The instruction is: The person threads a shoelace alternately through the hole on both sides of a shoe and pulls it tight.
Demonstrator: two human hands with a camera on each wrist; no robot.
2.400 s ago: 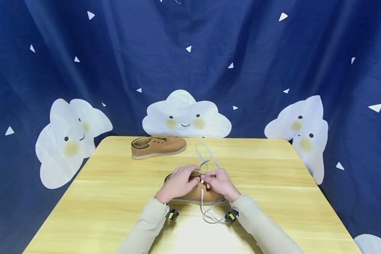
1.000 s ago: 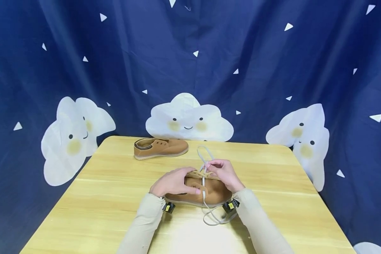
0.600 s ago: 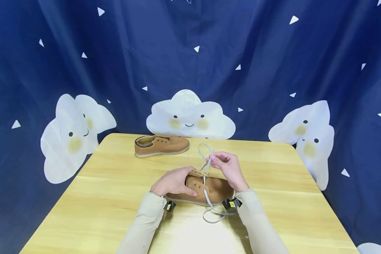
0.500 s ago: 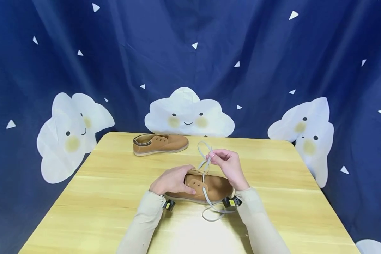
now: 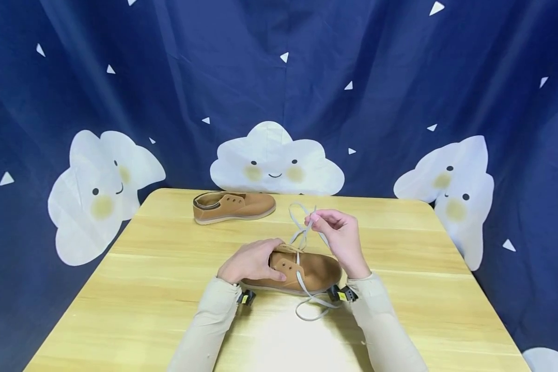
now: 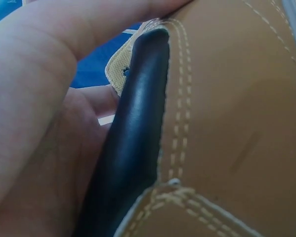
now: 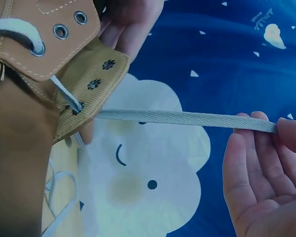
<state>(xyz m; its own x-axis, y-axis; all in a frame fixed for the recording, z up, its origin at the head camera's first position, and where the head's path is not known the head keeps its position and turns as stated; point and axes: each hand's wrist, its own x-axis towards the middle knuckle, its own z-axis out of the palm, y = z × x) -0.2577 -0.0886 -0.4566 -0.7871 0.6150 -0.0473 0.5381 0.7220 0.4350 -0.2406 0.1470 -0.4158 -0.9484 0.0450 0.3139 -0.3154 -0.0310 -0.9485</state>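
So the person's right grip [image 5: 342, 236] has got the grey lace [image 7: 187, 118] pinched thumb-to-finger, strung straight from the brown shoe [image 5: 323, 269] on the desk [image 5: 428, 310] (matching shoe [image 5: 256, 205] is farther back), while the left grip [image 5: 250, 261] is curled around its opening.
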